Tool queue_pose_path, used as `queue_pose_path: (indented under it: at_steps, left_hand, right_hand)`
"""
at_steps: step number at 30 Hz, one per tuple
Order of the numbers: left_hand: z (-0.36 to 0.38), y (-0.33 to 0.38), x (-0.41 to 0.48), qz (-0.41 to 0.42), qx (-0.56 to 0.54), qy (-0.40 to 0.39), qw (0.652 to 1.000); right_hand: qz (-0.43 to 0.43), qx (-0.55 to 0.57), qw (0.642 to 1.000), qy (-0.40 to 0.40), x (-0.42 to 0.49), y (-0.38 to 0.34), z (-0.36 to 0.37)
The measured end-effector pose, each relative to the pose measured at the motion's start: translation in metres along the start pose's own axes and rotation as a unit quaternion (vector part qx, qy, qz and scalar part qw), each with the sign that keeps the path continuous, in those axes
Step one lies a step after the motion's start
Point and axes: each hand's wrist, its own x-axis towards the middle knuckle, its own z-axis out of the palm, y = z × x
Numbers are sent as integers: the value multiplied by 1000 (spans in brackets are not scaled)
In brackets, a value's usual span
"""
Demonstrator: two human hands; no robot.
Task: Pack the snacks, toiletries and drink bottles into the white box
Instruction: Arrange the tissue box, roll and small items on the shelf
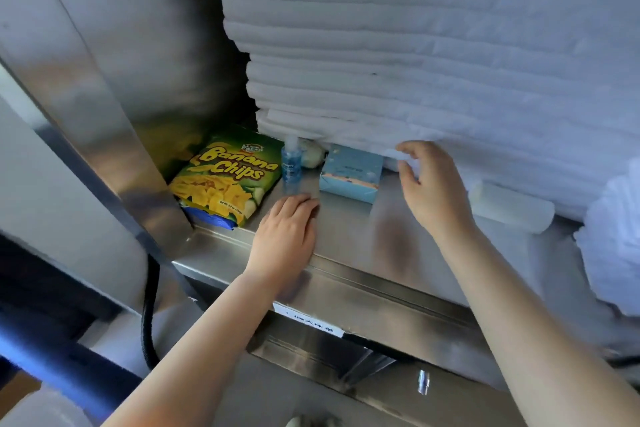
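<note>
Two bare forearms are extended from the bottom of the view over the lip of a steel shelf (346, 239); every place below is given from the small blue bottle (291, 166), which is stood upright on that shelf. The left hand (287, 232) is laid palm down just in front of the bottle's base, fingers straight and together, nothing gripped; whether the fingertips touch the bottle cannot be made out. The right hand (429, 191) is raised well to the right of the bottle, past the light blue box (349, 173), with fingers loosely curved at the bottom edge of a stack of white towels (415, 62); whether a fold is pinched cannot be told. The hands are set well apart.

A banana chips bag (225, 180) is propped just left of the bottle; a pale rounded item (311, 152) is tucked just behind it; a white roll (512, 206) lies far to its right. The white box is not in view.

The bottle's long axis is vertical, and it lies straight ahead of the left fingertips; the left hand is plainly the nearer. A wrap round the body from the front is judged the likely next move; being tall and narrow, the bottle could be tipped by a nudge.
</note>
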Motion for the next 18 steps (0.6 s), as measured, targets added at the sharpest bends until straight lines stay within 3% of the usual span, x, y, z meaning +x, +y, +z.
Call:
queue_pose_path:
  at_steps: [3, 6, 14, 18]
  left_hand:
    - [6, 28, 11, 50, -48, -25, 997]
    - [19, 67, 23, 102, -91, -66, 988]
    - [38, 130, 31, 200, -126, -31, 971]
    - [52, 133, 40, 161, 5, -57, 985]
  right_hand:
    - [94, -152, 984, -21, -34, 40, -31]
    - [139, -231, 960, -73, -57, 61, -47]
    - [150, -176, 972, -34, -82, 63, -58]
    - [149, -153, 977, -19, -94, 59, -62]
